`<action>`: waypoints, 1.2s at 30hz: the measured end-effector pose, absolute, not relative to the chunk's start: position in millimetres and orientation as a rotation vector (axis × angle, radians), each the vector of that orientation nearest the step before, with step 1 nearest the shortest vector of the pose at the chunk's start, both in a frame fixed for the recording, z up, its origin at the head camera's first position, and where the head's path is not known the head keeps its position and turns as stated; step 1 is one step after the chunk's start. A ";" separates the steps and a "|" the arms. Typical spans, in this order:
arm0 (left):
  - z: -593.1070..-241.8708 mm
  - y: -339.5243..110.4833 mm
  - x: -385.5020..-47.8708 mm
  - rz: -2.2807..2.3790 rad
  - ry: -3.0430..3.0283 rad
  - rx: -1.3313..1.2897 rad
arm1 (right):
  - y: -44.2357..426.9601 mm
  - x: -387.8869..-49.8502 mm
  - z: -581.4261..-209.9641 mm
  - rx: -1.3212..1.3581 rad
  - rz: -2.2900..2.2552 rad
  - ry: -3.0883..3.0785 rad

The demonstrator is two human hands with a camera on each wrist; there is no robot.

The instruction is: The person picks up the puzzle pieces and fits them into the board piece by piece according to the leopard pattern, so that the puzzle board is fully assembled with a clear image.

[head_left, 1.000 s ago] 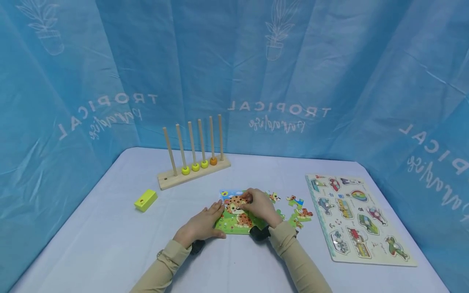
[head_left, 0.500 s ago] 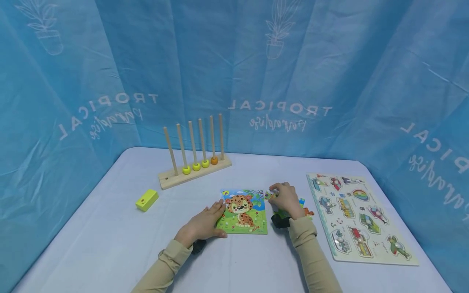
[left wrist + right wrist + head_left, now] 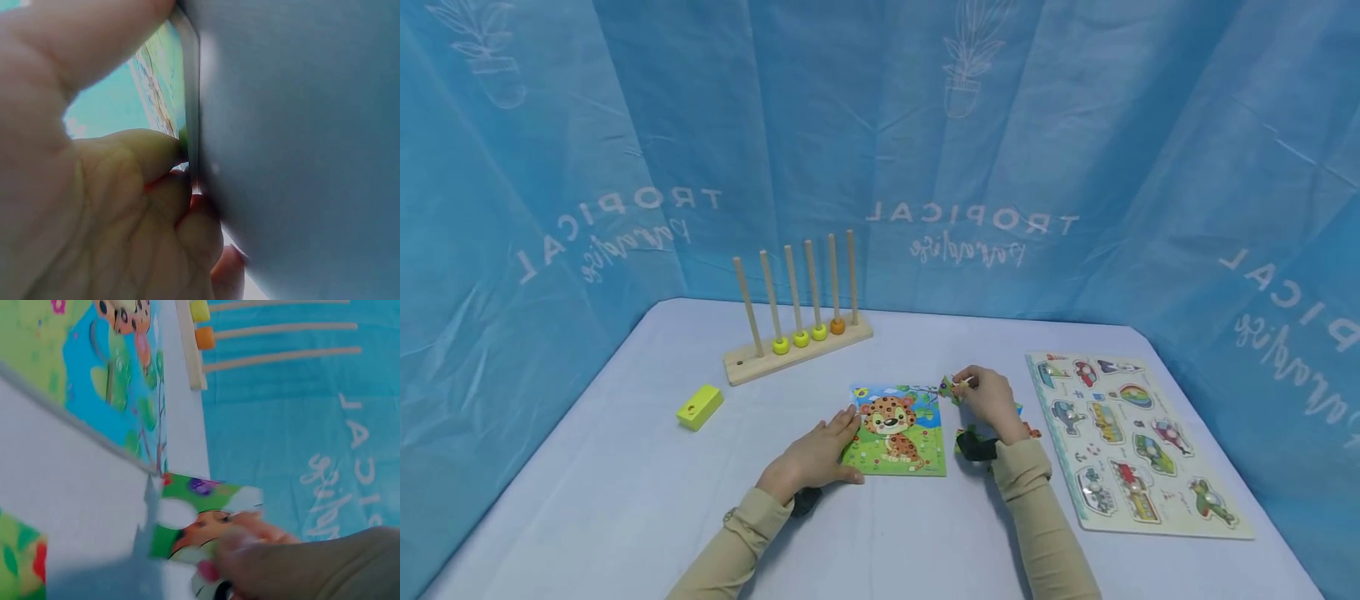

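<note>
A square leopard picture board (image 3: 891,429) lies at the middle of the table in the head view. My left hand (image 3: 820,454) rests at its left edge, fingers extended; in the left wrist view the fingertips touch the board's edge. My right hand (image 3: 991,400) pinches a green jigsaw piece (image 3: 950,389) just beyond the board's upper right corner. The right wrist view shows this piece (image 3: 181,537) between thumb and fingers, tilted above the table beside the board (image 3: 94,375). More loose pieces (image 3: 1032,431) lie partly hidden beneath the right hand and wrist.
A wooden rack (image 3: 797,354) with upright pegs and several beads stands behind the board. A yellow block (image 3: 700,407) lies to the left. A large board of vehicle pictures (image 3: 1138,450) lies at the right. A blue curtain (image 3: 820,150) hangs behind the table.
My right hand has moved right, off the leopard board, uncovering its picture, and has picked up a loose piece from beside it. The left hand has stayed at the board's left edge.
</note>
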State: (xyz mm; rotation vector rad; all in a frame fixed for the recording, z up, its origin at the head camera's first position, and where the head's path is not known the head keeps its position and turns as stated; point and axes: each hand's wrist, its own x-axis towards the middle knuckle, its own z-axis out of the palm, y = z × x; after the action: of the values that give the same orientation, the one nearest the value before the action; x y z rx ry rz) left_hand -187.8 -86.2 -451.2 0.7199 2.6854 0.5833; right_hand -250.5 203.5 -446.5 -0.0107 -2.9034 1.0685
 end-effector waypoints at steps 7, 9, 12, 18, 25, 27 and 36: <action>-451.3 -86.2 -188.4 0.577 2.684 0.732 | 176.5 -243.1 -441.5 0.289 1.301 -2.867; -451.4 -85.8 -188.6 0.573 2.684 0.735 | 164.9 -241.4 -442.8 0.479 1.377 -2.900; -452.0 -85.0 -188.9 0.580 2.684 0.740 | 147.1 -239.4 -447.3 0.677 1.397 -2.969; -454.0 -85.5 -187.7 0.627 2.676 0.714 | 121.6 -235.2 -461.4 0.617 1.249 -3.045; -453.7 -87.2 -188.0 0.643 2.685 0.705 | 109.4 -235.5 -468.6 0.560 1.070 -3.008; -452.2 -86.9 -188.1 0.650 2.682 0.709 | 108.0 -236.3 -468.2 0.515 1.048 -3.021; -449.9 -87.0 -187.2 0.634 2.677 0.743 | 106.4 -239.0 -470.7 0.414 1.013 -3.023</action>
State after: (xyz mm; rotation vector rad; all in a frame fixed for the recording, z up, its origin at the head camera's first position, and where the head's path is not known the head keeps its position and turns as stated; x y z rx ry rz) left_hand -187.2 -87.0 -449.9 0.7425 2.6769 0.6344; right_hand -239.0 106.4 -470.7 0.4145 -3.0235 1.0128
